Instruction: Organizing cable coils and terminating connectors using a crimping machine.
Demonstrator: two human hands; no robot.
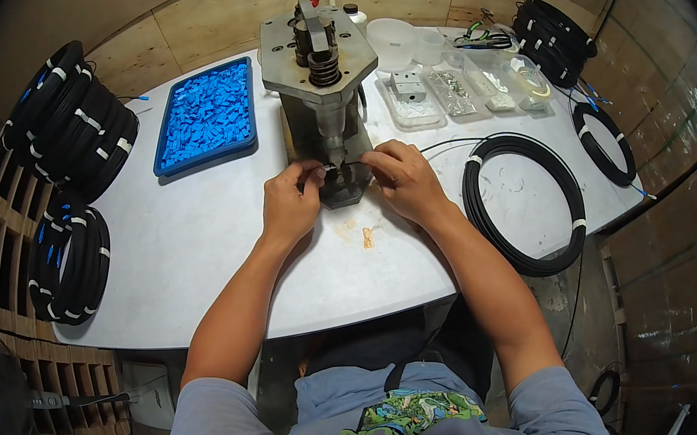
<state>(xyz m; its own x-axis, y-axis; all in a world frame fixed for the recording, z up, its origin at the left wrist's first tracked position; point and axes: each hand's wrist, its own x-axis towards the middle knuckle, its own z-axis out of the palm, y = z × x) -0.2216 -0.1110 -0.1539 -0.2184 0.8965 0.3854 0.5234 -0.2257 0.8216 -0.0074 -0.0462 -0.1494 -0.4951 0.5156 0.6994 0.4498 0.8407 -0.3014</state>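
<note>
At the base of a metal bench press (322, 73), both of my hands meet under its ram. My left hand (292, 200) pinches a small piece at the cable's end, too small to make out clearly. Between the fingers of my right hand (404, 177) runs a thin black cable (444, 143), which leads off to the right into a coil of black cable (524, 204) bound with white ties. The cable end lies across the press, just below the tip of the ram.
A blue tray (159, 164) full of small blue connectors stands left of the press. Stacked black cable coils (77, 129) are at the far left, more coils (555, 40) at the right. Clear plastic boxes (415, 122) with small parts sit behind my right hand.
</note>
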